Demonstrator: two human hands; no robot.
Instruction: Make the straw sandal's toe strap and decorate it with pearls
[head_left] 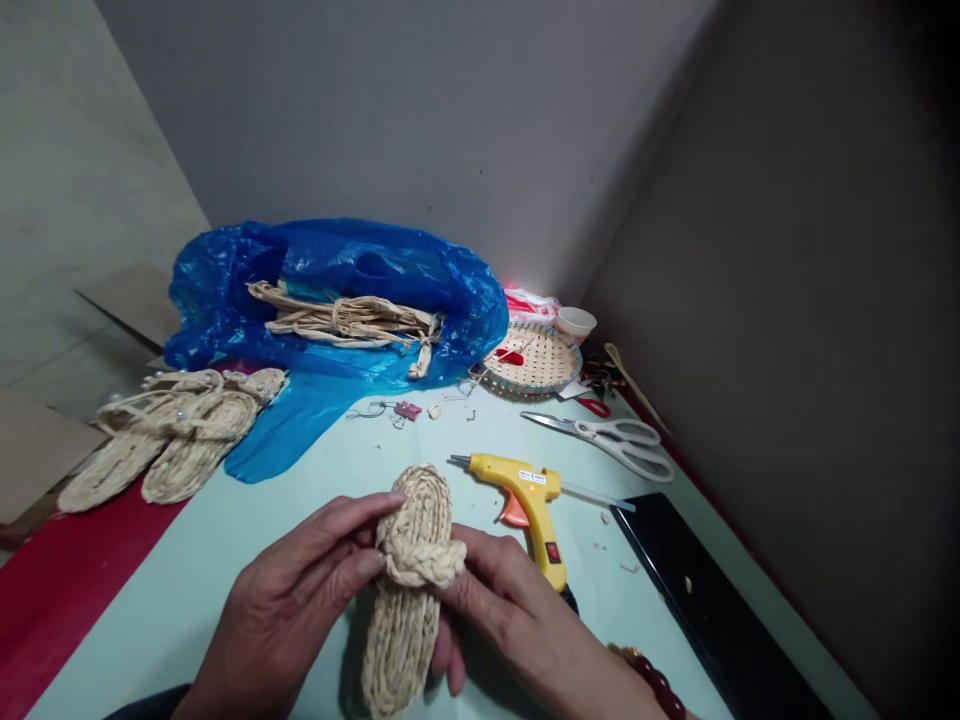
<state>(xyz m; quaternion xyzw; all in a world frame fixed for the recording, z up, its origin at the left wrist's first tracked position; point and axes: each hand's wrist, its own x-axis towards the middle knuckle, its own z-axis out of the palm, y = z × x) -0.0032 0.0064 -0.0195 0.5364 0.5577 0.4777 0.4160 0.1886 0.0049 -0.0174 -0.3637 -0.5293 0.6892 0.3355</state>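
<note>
A small woven straw slipper (405, 640) with a braided strap (421, 562) across its front is held up between both hands, toe pointing away from me. My left hand (300, 580) pinches its left edge, thumb by the strap and index finger near the toe. My right hand (510, 610) grips the right side, its fingers at the strap's end and partly hidden under the sole. A yellow hot glue gun (525, 480) with an orange trigger lies just beyond my right hand, a clear glue stick poking from its back.
White-handled scissors (607, 435) lie behind the glue gun, near a woven basket (536, 360) and a white cup (576, 322). A blue plastic bag (337, 250) holds a straw bundle (352, 318). Straw sandals (180, 430) sit at left; a black flat object (705, 590) lies at right.
</note>
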